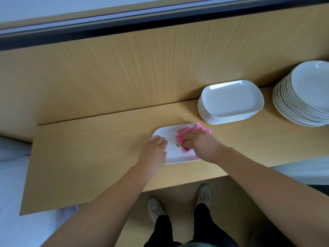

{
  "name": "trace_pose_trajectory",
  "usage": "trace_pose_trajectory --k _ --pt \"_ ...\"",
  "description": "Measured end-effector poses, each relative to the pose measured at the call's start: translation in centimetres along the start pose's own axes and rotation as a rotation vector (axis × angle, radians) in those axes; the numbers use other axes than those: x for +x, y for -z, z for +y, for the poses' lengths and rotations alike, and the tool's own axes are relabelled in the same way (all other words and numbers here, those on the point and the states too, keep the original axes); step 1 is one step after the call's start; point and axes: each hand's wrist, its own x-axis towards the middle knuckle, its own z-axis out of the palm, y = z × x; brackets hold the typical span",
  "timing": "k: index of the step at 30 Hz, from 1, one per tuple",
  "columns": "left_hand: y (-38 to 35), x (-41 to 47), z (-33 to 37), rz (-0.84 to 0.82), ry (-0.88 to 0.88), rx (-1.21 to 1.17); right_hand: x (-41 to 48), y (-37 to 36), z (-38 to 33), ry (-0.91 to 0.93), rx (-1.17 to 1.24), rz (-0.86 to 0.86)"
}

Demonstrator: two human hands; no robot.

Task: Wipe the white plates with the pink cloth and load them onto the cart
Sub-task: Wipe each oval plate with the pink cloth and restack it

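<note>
A white rectangular plate [173,154] lies flat on the wooden table [89,157] in front of me. My right hand [201,146] grips the pink cloth [185,132] and presses it onto the plate's right half. My left hand [154,150] holds the plate's left rim, its fingers curled over the edge. A small dark speck shows on the plate between my hands. No cart is in view.
A stack of white rectangular plates [230,102] stands behind the plate to the right. Further right, at the frame edge, is a taller stack of round white plates [306,93]. A wooden back panel [142,68] rises behind the table. My feet show below the table's front edge.
</note>
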Motion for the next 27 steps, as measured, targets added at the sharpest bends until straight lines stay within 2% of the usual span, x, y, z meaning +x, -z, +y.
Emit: trace_pose_trajectory --k 4,8,9,21,27 --pt "-0.5 -0.1 -0.4 -0.107 0.008 0.008 2.8 -0.3 -1.1 -0.080 -0.095 0.033" --pt "-0.3 -0.1 -1.1 -0.169 0.005 -0.005 3.0 -1.2 -1.2 -0.329 -0.194 -0.271" --pt "-0.3 -0.1 -1.2 -0.181 0.014 -0.011 2.8 -1.3 -1.2 -0.353 -0.188 -0.303" --pt "0.4 -0.1 -0.2 -0.285 0.039 -0.025 -0.6 -0.1 -0.5 -0.572 -0.178 -0.306" --pt "0.8 -0.1 0.8 -0.357 0.038 -0.055 -3.7 -0.9 -1.6 -0.531 -0.155 -0.352"
